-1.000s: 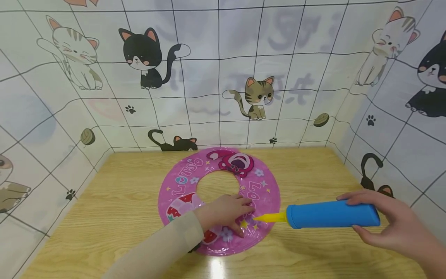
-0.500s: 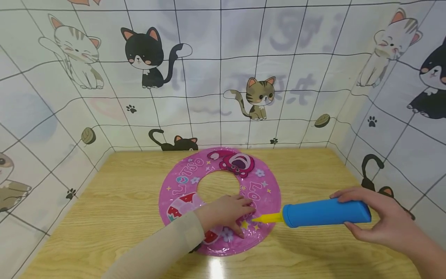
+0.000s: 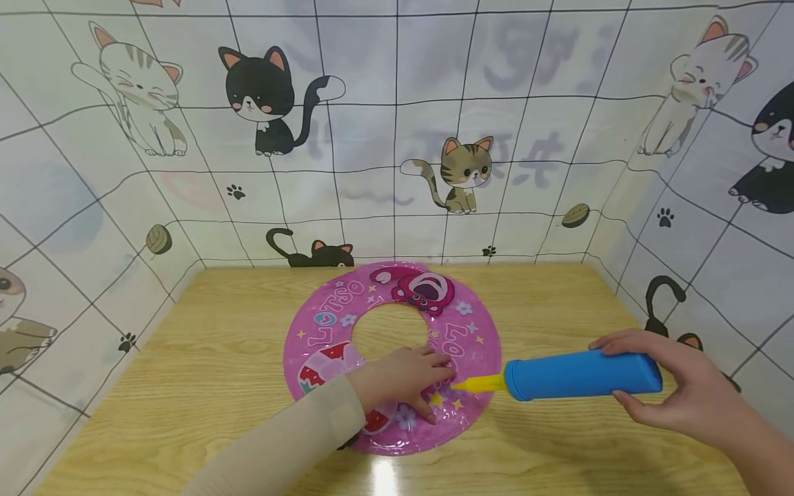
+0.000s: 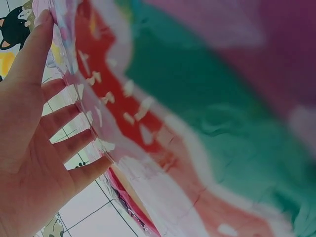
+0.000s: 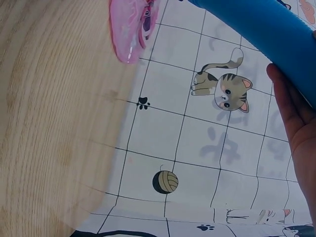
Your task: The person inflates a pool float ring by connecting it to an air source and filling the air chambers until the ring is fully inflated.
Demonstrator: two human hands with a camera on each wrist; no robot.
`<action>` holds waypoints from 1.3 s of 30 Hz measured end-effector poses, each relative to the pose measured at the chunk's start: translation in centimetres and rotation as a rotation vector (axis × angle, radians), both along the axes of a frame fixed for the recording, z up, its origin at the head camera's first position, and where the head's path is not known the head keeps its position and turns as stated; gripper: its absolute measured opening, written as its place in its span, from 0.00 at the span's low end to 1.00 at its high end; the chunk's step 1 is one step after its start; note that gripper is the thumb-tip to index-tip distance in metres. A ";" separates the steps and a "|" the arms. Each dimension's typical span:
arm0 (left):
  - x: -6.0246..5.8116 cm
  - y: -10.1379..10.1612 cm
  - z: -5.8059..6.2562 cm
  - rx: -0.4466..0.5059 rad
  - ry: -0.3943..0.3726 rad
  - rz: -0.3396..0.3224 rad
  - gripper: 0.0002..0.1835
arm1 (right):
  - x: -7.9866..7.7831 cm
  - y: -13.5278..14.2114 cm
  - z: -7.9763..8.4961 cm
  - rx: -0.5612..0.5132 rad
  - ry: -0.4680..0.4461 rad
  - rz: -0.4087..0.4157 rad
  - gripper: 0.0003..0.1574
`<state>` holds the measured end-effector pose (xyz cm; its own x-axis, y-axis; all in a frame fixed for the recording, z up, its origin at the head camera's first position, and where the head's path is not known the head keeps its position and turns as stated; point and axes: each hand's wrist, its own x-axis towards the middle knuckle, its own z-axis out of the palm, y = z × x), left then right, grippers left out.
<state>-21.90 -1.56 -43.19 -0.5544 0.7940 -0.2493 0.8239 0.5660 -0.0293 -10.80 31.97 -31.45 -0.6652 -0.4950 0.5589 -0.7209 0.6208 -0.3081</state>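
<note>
A pink swim ring (image 3: pixel 477 337) with LOTSO lettering and a cartoon bear lies on the table, its surface shiny and wrinkled. My left hand (image 3: pixel 403 379) rests on its near right part, fingers spread; the left wrist view shows the fingers (image 4: pixel 59 116) extended at the ring's film (image 4: pixel 163 113). With fingertips and thumb, my right hand (image 3: pixel 676 386) grips the rear end of a blue hand pump (image 3: pixel 577 375), held nearly level. Its yellow nozzle (image 3: pixel 484 383) points left and overlaps the ring beside my left fingertips. Whatever lies under the left palm is hidden.
The wooden table (image 3: pixel 205 358) reaches back to a white cloth wall (image 3: pixel 366 138) printed with cats and grid lines. Similar cloth stands along both sides. A beige sleeve (image 3: pixel 291 430) crosses the table's front left.
My right hand has moved the pump slightly left, then tilted its nozzle a little upward. My left hand stays on the ring. The head view has shifted slightly.
</note>
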 end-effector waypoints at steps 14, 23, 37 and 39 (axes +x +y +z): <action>0.1 0.0 0.1 0.012 -0.004 -0.002 0.48 | 0.2 -0.1 0.3 0.009 0.008 -0.018 0.46; 0.2 0.0 0.2 0.013 -0.017 0.001 0.48 | -0.6 -0.7 0.7 0.052 -0.043 0.008 0.44; 0.1 -0.2 0.1 0.013 -0.038 0.021 0.47 | -3.2 -4.8 5.0 0.254 0.007 0.162 0.39; 0.1 -0.2 0.1 0.011 -0.034 0.018 0.47 | -3.3 -5.0 5.2 0.261 0.010 0.179 0.39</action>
